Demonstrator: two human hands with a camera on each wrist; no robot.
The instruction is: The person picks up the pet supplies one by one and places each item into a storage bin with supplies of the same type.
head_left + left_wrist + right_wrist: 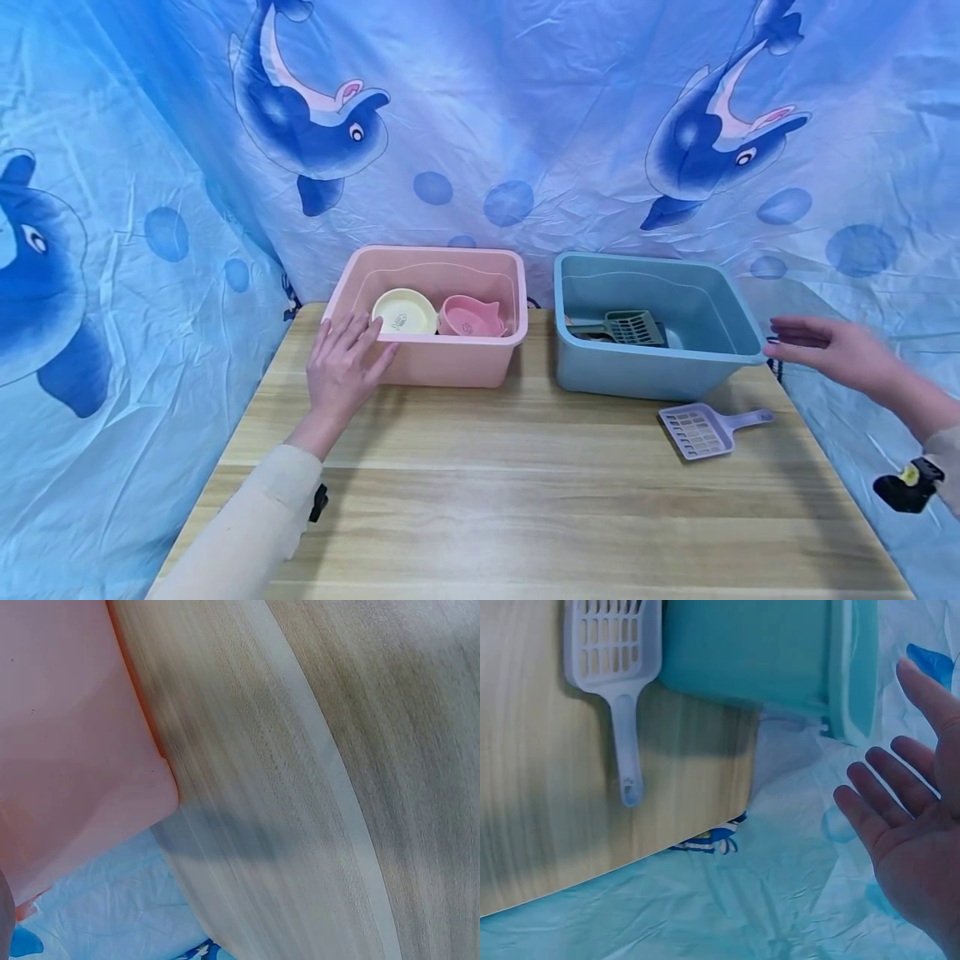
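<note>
My left hand (pixel 341 367) is at the front left corner of a pink plastic bin (pixel 442 362), its extended fingers overlapping the rim. Inside that bin are a cream pet bowl (pixel 405 311) with a fish-bone print and a pink cat-eared bowl (pixel 471 317). To the right of a blue bin (pixel 637 375), my right hand (pixel 840 350) reaches toward its right end, fingers extended and holding nothing. The right wrist view shows this palm (pixel 922 855) apart from the bin's rim. A dark green litter scoop (pixel 633 328) lies in the blue bin, partly covering other items.
A lavender litter scoop (pixel 701 429) lies on the wooden table (pixel 480 500) in front of the blue bin, handle pointing right. Both bins stand side by side at the table's back edge. Behind them hangs a blue curtain (pixel 585 183) with dolphin prints.
</note>
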